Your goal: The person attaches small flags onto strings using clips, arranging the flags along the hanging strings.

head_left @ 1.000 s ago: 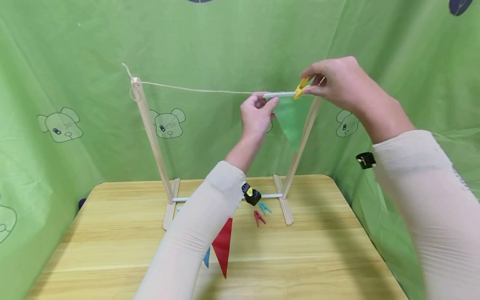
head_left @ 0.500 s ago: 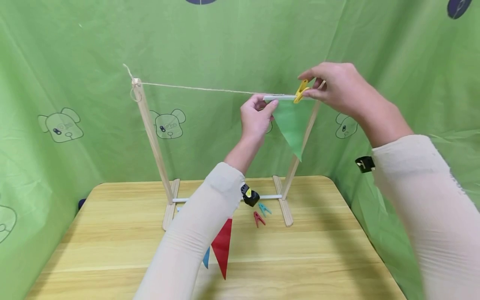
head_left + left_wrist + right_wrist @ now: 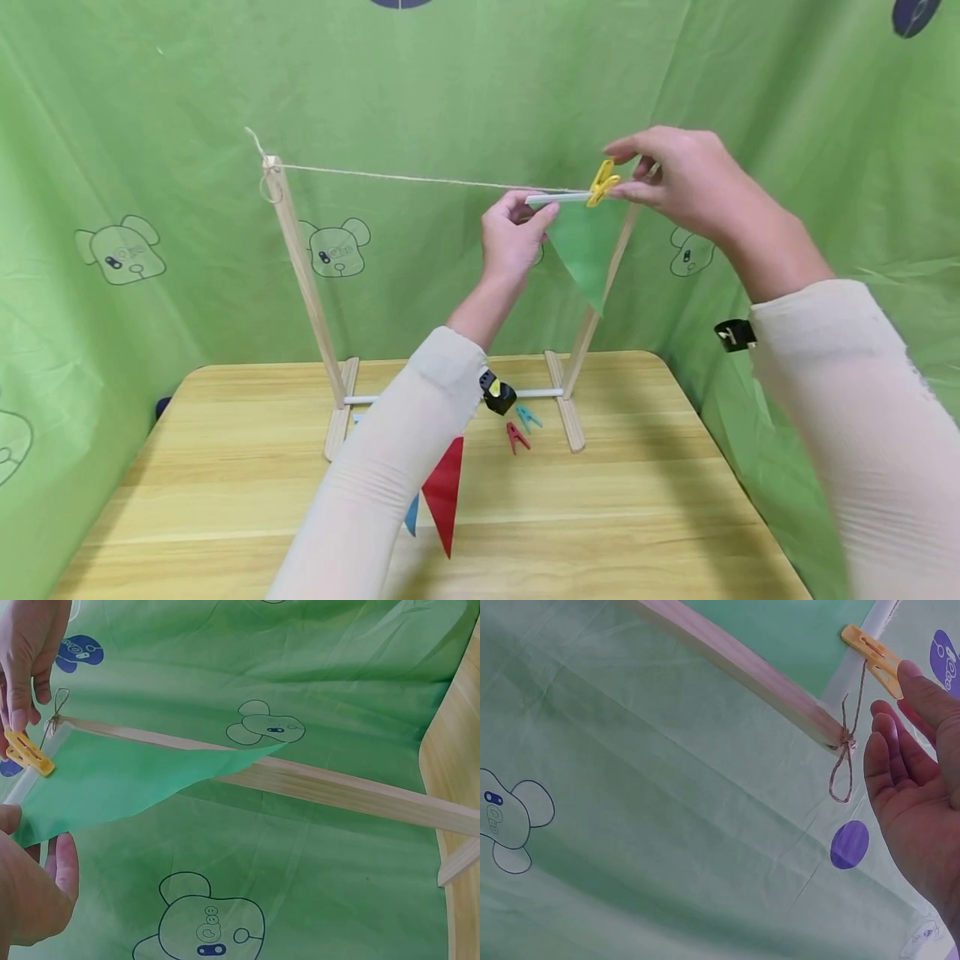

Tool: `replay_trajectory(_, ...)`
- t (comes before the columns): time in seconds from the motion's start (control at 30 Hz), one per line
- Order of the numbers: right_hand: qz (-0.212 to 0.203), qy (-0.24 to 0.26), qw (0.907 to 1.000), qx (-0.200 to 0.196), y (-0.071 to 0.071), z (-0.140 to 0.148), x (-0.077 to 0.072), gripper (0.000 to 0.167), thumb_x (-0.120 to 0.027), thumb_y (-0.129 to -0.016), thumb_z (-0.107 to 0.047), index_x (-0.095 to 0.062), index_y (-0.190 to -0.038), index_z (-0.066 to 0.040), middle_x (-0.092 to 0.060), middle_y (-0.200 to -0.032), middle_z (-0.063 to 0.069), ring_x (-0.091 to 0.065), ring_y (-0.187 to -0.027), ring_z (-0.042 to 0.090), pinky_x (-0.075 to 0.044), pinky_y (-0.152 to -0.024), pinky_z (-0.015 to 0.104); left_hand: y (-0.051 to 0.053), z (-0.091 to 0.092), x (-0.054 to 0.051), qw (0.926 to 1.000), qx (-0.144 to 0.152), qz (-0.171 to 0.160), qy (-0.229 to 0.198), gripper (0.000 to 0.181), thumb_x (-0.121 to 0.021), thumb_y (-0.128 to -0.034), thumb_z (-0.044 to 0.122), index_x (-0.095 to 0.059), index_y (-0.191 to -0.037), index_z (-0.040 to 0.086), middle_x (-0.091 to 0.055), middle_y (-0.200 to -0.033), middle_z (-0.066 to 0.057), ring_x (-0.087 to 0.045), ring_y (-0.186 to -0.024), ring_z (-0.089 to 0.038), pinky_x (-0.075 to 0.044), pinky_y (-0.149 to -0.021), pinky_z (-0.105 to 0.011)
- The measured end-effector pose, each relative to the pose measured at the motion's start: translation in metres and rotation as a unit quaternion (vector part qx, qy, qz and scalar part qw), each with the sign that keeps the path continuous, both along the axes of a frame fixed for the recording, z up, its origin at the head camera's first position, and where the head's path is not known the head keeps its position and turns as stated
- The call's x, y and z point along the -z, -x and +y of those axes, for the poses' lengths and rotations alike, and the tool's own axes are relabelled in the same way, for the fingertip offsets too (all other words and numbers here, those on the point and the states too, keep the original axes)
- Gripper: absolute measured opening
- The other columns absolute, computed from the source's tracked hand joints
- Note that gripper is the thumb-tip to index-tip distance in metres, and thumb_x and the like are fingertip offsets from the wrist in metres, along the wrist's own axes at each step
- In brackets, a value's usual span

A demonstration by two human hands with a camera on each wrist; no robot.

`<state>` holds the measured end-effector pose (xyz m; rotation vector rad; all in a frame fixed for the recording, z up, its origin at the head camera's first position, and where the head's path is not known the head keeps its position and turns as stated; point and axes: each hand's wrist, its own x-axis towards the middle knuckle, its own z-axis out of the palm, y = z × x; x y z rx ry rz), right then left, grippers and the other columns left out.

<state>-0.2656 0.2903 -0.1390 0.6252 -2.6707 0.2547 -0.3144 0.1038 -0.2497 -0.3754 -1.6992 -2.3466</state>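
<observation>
The right hand pinches a yellow clothespin between thumb and fingers, its nose over the white strip topping a green flag. Over to the left, the left hand pinches the strip's left end, thumb on the near side. From the right wrist I see a twine bow at the top of the right post, which the head view does not show; whether the pin also bites the twine, I cannot tell. The flag is a smooth triangle, point downward, before that post. Nearer, on the table, lie a red clothespin and a blue clothespin, right of a red flag
</observation>
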Motion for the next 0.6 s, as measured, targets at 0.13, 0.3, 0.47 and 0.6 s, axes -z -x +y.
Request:
replay_trajectory(0.13,-0.001,0.035,0.9993,0.01,-0.002,0.005,0.005,0.051,-0.074,-0.097,-0.015,-0.057,-0.143,-0.003,-0.064,-0.136,0.02,-0.067,-0.108,0.036,-0.056,-0.095,0.053,0.001,-0.001,0.004,0.9999,-0.003,0.005,-0.015,0.022,-0.076,-0.0906,0.0,-0.069,-0.11,-0.007,-0.062,-0.082,0.002,-0.057,-0.07,-0.006,-0.058,-0.066,-0.024)
replay_trajectory(0.3,0.015,0.073,0.997,0.019,-0.004,0.009,0.013,0.052,-0.074,-0.097,-0.016,-0.057,-0.145,-0.006,-0.063,-0.138,0.019,-0.067,-0.11,0.036,-0.055,-0.096,0.053,0.002,-0.004,0.008,0.9998,0.001,0.0,-0.021,0.025,-0.077,-0.09,0.0,-0.068,-0.111,-0.008,-0.066,-0.089,-0.002,-0.061,-0.073,-0.008,-0.06,-0.068,-0.024)
replay_trajectory(0.47,0.019,0.096,0.9948,0.03,-0.007,0.014,0.019,0.051,-0.073,-0.098,-0.017,-0.057,-0.145,-0.008,-0.063,-0.138,0.018,-0.065,-0.112,0.037,-0.054,-0.098,0.053,0.002,-0.007,0.012,0.9998,0.003,-0.003,-0.018,0.029,-0.077,-0.09,0.002,-0.067,-0.116,-0.007,-0.071,-0.101,-0.013,-0.064,-0.076,-0.009,-0.062,-0.073,-0.027)
replay_trajectory(0.6,0.021,0.117,0.9921,0.039,-0.009,0.018,0.029,0.052,-0.073,-0.098,-0.021,-0.057,-0.146,-0.011,-0.063,-0.139,0.015,-0.065,-0.113,0.033,-0.055,-0.098,0.034,0.0,-0.011,0.014,0.9999,0.006,-0.002,-0.014,0.031,-0.077,-0.0903,0.003,-0.067,-0.119,-0.004,-0.072,-0.11,-0.017,-0.065,-0.079,-0.01,-0.063,-0.078,-0.029)
